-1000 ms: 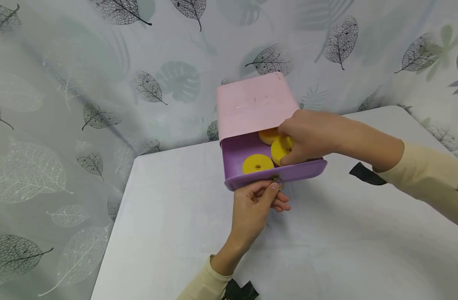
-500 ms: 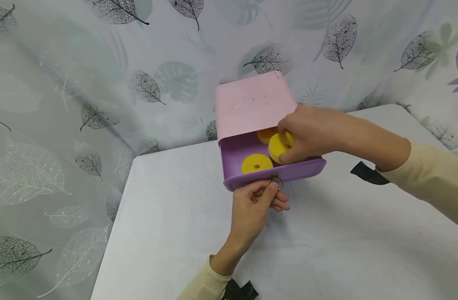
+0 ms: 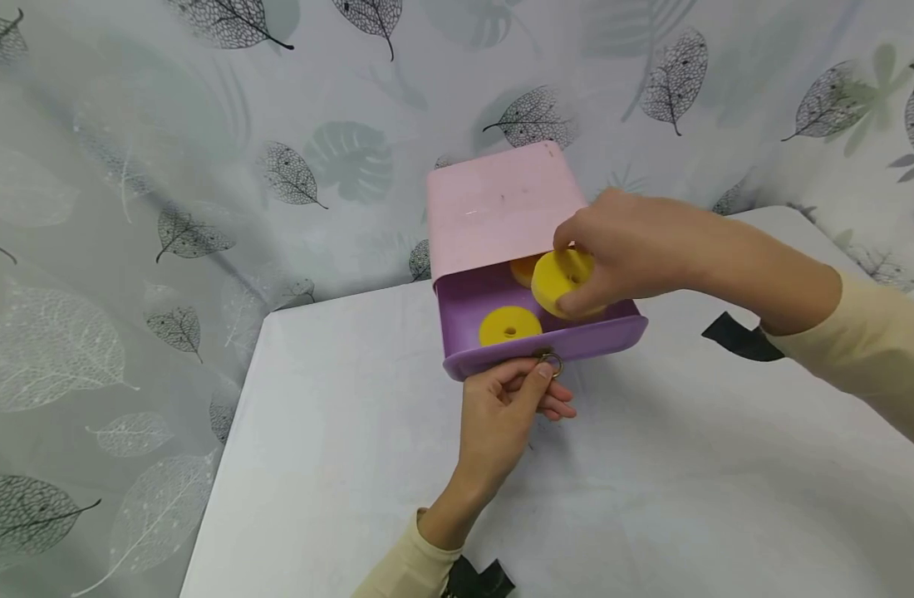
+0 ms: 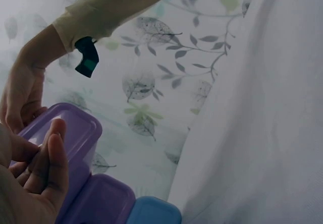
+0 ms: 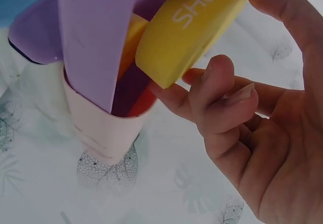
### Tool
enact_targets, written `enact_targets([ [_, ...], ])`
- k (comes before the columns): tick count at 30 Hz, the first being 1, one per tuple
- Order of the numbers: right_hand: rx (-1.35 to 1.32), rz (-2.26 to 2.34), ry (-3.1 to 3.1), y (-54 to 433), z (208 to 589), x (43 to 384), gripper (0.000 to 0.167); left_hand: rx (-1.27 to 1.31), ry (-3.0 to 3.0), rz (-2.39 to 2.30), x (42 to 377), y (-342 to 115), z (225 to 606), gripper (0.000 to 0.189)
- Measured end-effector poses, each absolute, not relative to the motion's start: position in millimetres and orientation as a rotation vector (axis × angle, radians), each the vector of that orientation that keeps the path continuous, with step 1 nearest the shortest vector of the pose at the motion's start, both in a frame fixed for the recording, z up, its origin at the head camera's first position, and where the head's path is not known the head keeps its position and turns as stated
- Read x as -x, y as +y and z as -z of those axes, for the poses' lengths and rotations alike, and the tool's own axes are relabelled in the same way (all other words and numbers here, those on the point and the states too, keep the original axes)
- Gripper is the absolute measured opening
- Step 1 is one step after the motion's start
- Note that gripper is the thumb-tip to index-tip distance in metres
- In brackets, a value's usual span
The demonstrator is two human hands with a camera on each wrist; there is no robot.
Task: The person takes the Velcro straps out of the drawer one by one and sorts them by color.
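My left hand [image 3: 494,419] pinches the small ring pull [image 3: 561,365] on the front of a purple drawer [image 3: 599,339], which stands pulled out of a pink cabinet [image 3: 505,208]. Between thumb and fingers, my right hand [image 3: 636,245] grips a thick yellow disc [image 3: 552,286] with a centre hole, tilted over the drawer. White lettering shows on the disc's side in the right wrist view. A second yellow disc [image 3: 509,325] lies flat at the drawer's front left. Farther back, an orange disc [image 3: 523,271] is partly hidden by the cabinet top and the held disc.
Another purple drawer front [image 4: 106,199] and a blue one [image 4: 156,211] sit below the pulled-out drawer. Inside it, something red [image 5: 144,102] shows in the right wrist view. The white table [image 3: 337,432] surrounds the cabinet, with a leaf-patterned curtain [image 3: 397,100] behind.
My right hand has lifted the yellow disc up from among the others and tilted it. My left hand stays at the ring pull, and the drawer remains pulled out.
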State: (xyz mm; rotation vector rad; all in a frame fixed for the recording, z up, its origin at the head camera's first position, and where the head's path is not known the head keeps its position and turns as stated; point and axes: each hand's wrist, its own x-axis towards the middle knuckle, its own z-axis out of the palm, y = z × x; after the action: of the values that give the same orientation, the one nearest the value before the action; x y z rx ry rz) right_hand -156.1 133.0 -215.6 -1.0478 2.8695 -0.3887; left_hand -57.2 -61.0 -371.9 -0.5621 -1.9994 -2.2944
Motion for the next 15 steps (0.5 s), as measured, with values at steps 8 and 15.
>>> enact_targets([
  [8,0.999,0.385,2.879,143.6,205.4,156.8,0.050,0.556,-1.998,2.304,57.6,-60.5,372.5,0.023],
  [15,0.975,0.383,2.897,154.9,199.2,153.0,0.056,0.560,-1.980,2.304,57.2,-60.6,373.6,0.020],
])
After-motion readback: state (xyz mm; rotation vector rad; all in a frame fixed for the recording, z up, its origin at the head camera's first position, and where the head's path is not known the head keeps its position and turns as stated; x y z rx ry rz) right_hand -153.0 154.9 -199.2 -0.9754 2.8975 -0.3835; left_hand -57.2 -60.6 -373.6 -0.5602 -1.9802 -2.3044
